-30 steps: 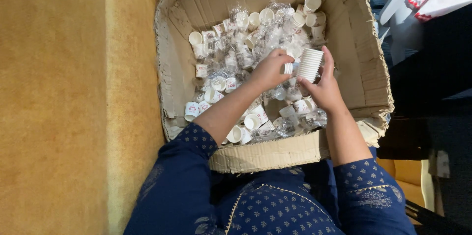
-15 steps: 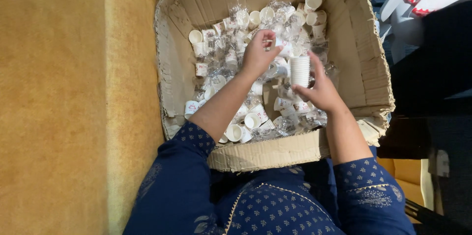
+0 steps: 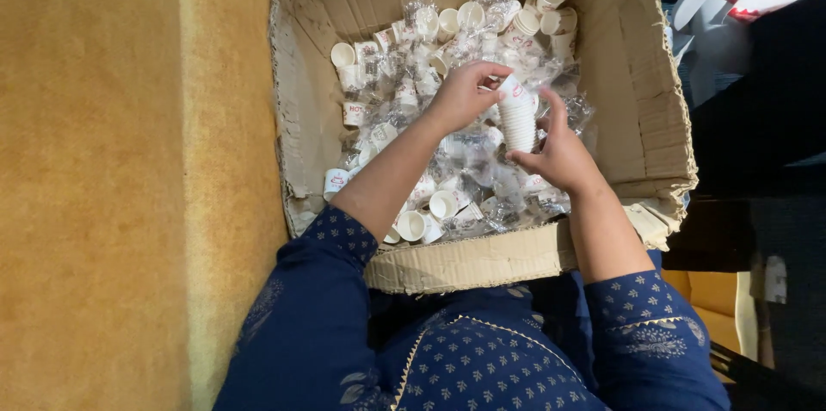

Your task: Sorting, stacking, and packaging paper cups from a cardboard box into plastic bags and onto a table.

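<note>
Currently, right hand (image 3: 559,153) grips a stack of white paper cups (image 3: 518,118), fingers closed round its lower part, held upright over the middle of the carton (image 3: 654,110). Left hand (image 3: 465,94) pinches the stack's top cup, fingertips closed on its rim. Loose cups (image 3: 422,223) and clear wrappers (image 3: 482,153) fill the carton beneath.

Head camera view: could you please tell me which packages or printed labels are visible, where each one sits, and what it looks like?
Torn brown cardboard box: open, in front of the person, walls ragged.
Clear crinkled plastic wrappers: scattered among the loose cups inside the box.
Small white paper cups with red printed marks: heaped across the box floor.
Nested stack of white paper cups: mid-box, in the right hand, left hand at its top.
</note>
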